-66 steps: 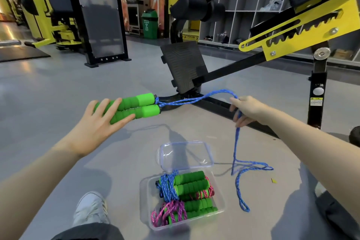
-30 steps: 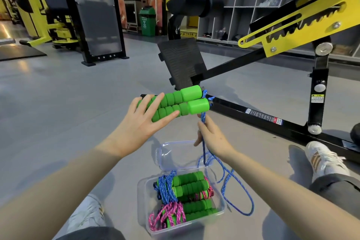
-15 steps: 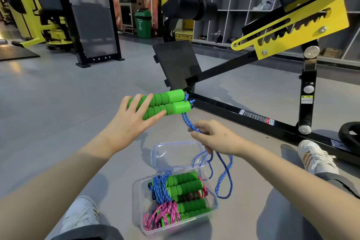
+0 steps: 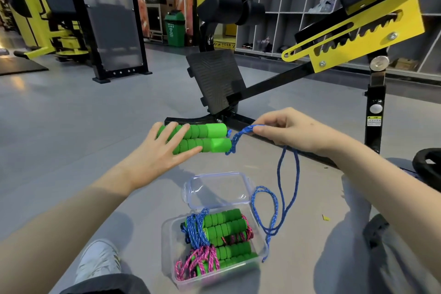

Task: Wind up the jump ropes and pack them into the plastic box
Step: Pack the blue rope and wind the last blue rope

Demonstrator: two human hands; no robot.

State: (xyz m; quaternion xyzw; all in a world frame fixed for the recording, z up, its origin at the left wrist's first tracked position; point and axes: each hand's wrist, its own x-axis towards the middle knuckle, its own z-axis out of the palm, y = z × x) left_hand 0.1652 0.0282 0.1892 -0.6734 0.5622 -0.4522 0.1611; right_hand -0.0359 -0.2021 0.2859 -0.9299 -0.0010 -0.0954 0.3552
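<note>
My left hand (image 4: 157,155) holds the two green foam handles (image 4: 210,137) of a jump rope side by side in the air, fingers laid over them and thumb below. Just right of the handle ends, my right hand (image 4: 293,133) pinches the blue rope (image 4: 281,188). From there the rope hangs in loose loops down to the floor beside the clear plastic box (image 4: 167,234). The box stands open on the floor between my legs, its lid (image 4: 214,188) lying behind it. Inside are wound ropes (image 4: 224,224) with green handles and blue and pink cords.
A black and yellow gym bench frame (image 4: 274,81) with a foot plate (image 4: 214,79) stands just beyond my hands. My white shoe (image 4: 100,260) is left of the box, and a black weight plate (image 4: 427,164) lies at the right edge.
My right hand has come up from below the handles to their right side, drawing the blue rope with it. The left hand keeps the handles in nearly the same place.
</note>
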